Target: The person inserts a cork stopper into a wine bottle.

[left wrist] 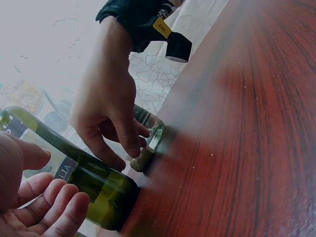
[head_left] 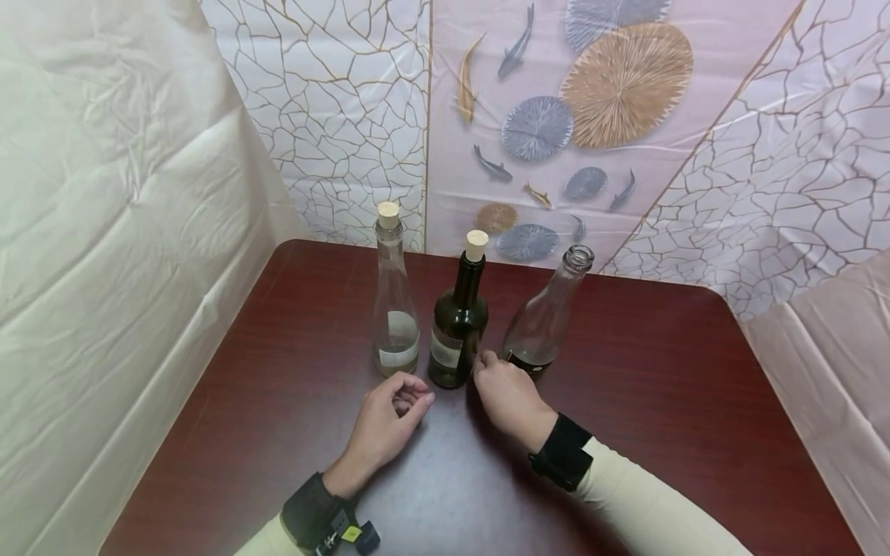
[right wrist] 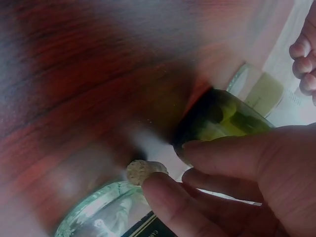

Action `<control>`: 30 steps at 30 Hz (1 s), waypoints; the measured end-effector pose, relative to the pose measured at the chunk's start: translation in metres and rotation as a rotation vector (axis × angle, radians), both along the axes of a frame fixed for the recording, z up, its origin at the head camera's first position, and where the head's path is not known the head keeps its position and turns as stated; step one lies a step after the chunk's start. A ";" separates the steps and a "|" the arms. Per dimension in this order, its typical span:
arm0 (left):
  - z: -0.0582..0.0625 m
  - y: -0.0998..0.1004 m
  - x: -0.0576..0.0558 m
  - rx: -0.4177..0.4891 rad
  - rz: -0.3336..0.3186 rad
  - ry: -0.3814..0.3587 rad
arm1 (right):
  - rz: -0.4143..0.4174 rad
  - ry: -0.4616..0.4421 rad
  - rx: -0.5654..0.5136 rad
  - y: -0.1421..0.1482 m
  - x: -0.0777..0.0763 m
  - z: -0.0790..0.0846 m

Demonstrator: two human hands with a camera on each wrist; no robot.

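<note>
Reached, seemingly, for the cork [right wrist: 139,172] by the corkless bottle [head_left: 549,316] with right hand [head_left: 511,395] part-spread; held left hand [head_left: 385,421] loosely curled, empty; next needed a pinch.

Before me, a dark-red wood-grain tabletop [head_left: 660,401], a gold-crackled backdrop [head_left: 549,147] with fish prints [head_left: 517,48], a cream drape [head_left: 132,201] leftward.

My hands [head_left: 388,421] are bare, and my plain cream sleeves [head_left: 647,494] end at broad black wristbands [head_left: 565,452]. The left band [head_left: 313,506] carries a dark block [head_left: 367,538] with a yellow-green tag [head_left: 351,533]; the right, a black block [left wrist: 178,48] and a yellow label [left wrist: 162,28] bearing tiny print.
</note>
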State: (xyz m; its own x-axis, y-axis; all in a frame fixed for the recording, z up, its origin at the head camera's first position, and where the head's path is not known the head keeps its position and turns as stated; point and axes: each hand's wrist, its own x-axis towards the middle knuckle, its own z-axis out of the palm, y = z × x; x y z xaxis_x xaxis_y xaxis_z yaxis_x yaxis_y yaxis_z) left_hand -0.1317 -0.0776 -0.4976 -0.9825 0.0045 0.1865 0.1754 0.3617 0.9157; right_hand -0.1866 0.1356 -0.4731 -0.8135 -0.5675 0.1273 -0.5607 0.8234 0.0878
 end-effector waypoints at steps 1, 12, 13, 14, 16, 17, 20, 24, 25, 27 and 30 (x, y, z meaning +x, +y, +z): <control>0.000 0.000 0.000 0.002 -0.001 -0.001 | 0.003 0.007 0.006 0.000 0.000 -0.001; -0.003 0.000 -0.001 -0.003 -0.008 0.003 | 0.014 -0.034 0.001 0.004 0.005 -0.003; -0.003 0.000 -0.001 -0.005 -0.008 0.007 | 0.016 -0.041 -0.007 0.004 0.005 -0.003; -0.003 0.000 -0.001 -0.007 -0.007 0.009 | 0.018 -0.047 -0.013 0.004 0.005 -0.003; -0.004 0.000 -0.001 -0.008 -0.009 0.015 | 0.023 -0.049 -0.028 0.005 0.005 -0.004; -0.004 0.000 -0.001 -0.007 -0.012 0.017 | 0.025 -0.045 -0.034 0.006 0.005 -0.004; -0.004 0.001 0.000 -0.001 -0.017 0.020 | 0.029 -0.012 -0.033 0.007 0.006 -0.005; -0.004 0.001 0.000 -0.001 -0.018 0.023 | 0.020 0.048 0.012 0.007 0.009 -0.005; -0.003 0.001 0.000 -0.003 -0.019 0.024 | 0.020 0.065 0.031 0.007 0.010 -0.005; -0.003 0.002 0.000 -0.008 -0.021 0.027 | 0.023 0.101 0.063 0.007 0.012 -0.005; -0.003 0.002 0.001 -0.015 -0.025 0.031 | 0.032 0.148 0.094 0.008 0.014 -0.006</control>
